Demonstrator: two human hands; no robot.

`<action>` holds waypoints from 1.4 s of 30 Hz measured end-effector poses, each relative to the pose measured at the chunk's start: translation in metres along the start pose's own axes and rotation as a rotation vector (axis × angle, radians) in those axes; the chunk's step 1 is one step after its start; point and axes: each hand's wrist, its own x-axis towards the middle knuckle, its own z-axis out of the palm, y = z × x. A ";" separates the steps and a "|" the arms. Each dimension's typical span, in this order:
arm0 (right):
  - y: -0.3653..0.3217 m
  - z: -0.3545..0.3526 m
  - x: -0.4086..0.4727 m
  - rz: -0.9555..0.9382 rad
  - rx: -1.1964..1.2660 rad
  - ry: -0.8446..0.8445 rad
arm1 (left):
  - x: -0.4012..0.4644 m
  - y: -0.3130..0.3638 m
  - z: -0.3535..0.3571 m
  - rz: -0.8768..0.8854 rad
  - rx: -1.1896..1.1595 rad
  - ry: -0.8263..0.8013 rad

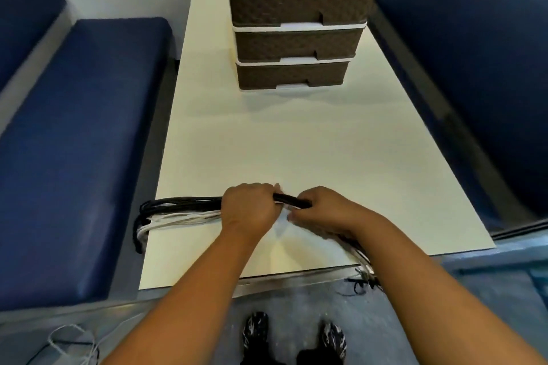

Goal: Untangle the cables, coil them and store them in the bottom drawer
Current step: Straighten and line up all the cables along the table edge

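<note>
— Right, both gripping the cable bundle (189, 212) near the front edge of the table (296, 142)?

— Yes. Left hand (249, 210) curled round the black and white strands; right hand (321, 210) pinching the same bundle just beside it, thumb side hidden. Looped end hanging off the table's left edge, loose ends (363, 275) trailing off the front edge under the right forearm.

— Looks like gathering into one hank before the wrap. Best way to do it well?

— Probably: hold firm with the left as anchor, slide the right along to comb strands parallel, no yanking at any crossing. Feed the trailing ends up onto the table first, else likely to snag on the edge.

— And the coil?

— Even loops, same length each, ends tucked so nothing springs open. Keep black and white together only if truly free of knots; cannot tell from here.

— Destination?

— Bottom drawer (292, 75) of the brown drawer unit (299, 3) at the far end, closed for now, well apart from the hands. Needs one free hand to pull it out.

— More cord on the floor (74, 341), lower left. Worth collecting too.
</note>
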 end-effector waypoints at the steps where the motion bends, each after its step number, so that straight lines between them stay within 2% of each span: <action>1: 0.012 -0.008 -0.008 0.031 0.140 -0.095 | 0.000 0.002 0.001 -0.006 -0.014 0.009; 3: 0.041 -0.023 -0.024 0.052 0.354 -0.259 | 0.000 0.002 0.003 -0.005 -0.048 0.046; 5: 0.064 -0.035 -0.040 0.055 0.452 -0.349 | -0.002 0.003 0.003 0.005 -0.057 0.071; 7: 0.078 -0.046 -0.052 0.063 0.426 -0.371 | -0.002 0.007 0.002 0.013 -0.069 0.102; 16: 0.099 -0.087 -0.077 -0.037 0.111 -0.420 | -0.006 0.018 -0.005 -0.109 -0.028 0.056; 21: 0.128 -0.115 -0.106 -0.108 0.153 -0.489 | -0.003 0.022 -0.006 -0.195 0.033 -0.024; 24: 0.131 -0.123 -0.115 -0.093 0.020 -0.398 | -0.003 0.024 -0.006 -0.216 0.072 -0.045; 28: 0.134 -0.161 -0.120 0.091 -0.489 -0.221 | -0.003 0.023 -0.005 -0.223 0.076 -0.037; 31: 0.149 -0.198 -0.119 0.206 -0.682 -0.043 | -0.002 0.022 -0.003 -0.235 0.067 -0.031; 34: 0.156 -0.216 -0.109 0.201 -0.721 0.176 | -0.002 0.022 -0.002 -0.240 0.070 -0.024; 37: 0.161 -0.214 -0.096 0.209 -0.682 0.297 | -0.002 0.021 -0.001 -0.225 0.079 -0.015; 40: 0.168 -0.213 -0.086 0.184 -0.442 0.348 | -0.002 0.020 0.000 -0.219 0.061 -0.012; 42: 0.164 -0.216 -0.084 0.136 -0.422 0.353 | -0.002 0.019 0.001 -0.222 0.054 -0.011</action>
